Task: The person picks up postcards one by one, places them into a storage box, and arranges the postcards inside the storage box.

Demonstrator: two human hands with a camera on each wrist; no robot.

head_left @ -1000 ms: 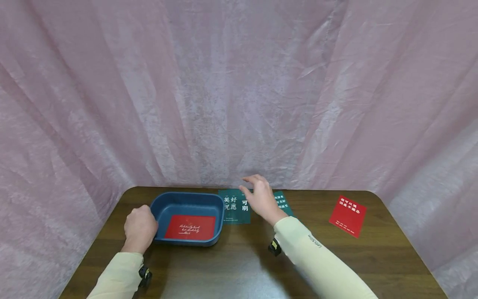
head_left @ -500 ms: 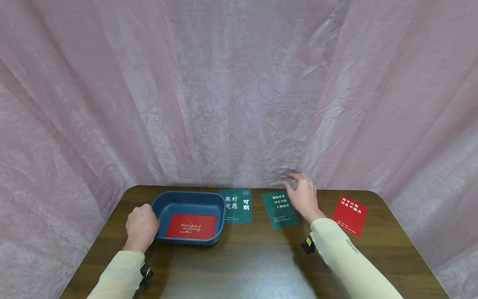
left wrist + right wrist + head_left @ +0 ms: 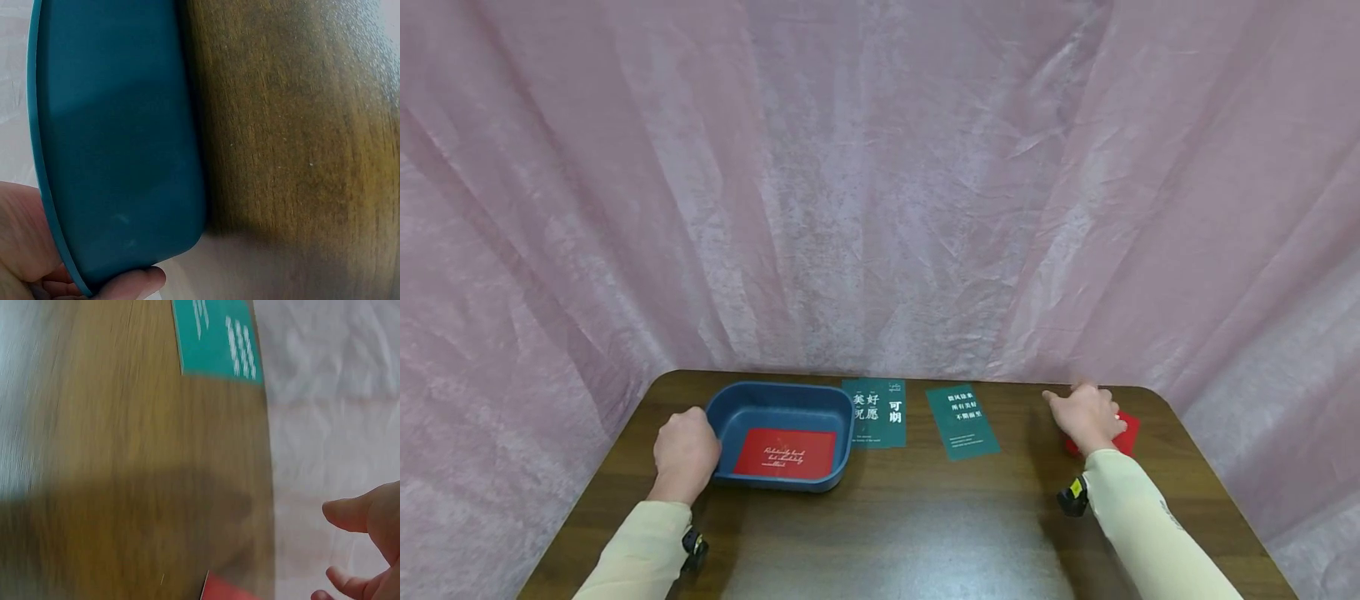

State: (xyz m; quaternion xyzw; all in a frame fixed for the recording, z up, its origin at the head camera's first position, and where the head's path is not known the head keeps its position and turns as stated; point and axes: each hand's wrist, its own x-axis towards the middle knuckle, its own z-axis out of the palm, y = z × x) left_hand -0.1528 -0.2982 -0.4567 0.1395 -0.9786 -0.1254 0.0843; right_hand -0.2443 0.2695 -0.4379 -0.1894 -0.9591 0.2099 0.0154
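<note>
My left hand (image 3: 687, 454) grips the left wall of a blue plastic basin (image 3: 778, 396); in the left wrist view the thumb and fingers pinch its rim (image 3: 39, 156). Inside the basin lies a red card (image 3: 786, 453) with white script. Over at the right, my right hand (image 3: 1084, 417) hovers above another red card (image 3: 1129, 432), hiding much of it. The right wrist view has this hand (image 3: 369, 537) with fingers spread and nothing between them, a corner of the red card (image 3: 228, 589) below.
Two overlapping green cards (image 3: 880, 429) lie against the basin's right side, partly beneath its rim. A single green card (image 3: 962, 421) lies tilted farther right. Behind the wooden table (image 3: 895, 517) hangs a pink curtain (image 3: 880, 208).
My right hand has moved right, from above the green cards to over the red card at the right. The left hand and the basin have stayed in place.
</note>
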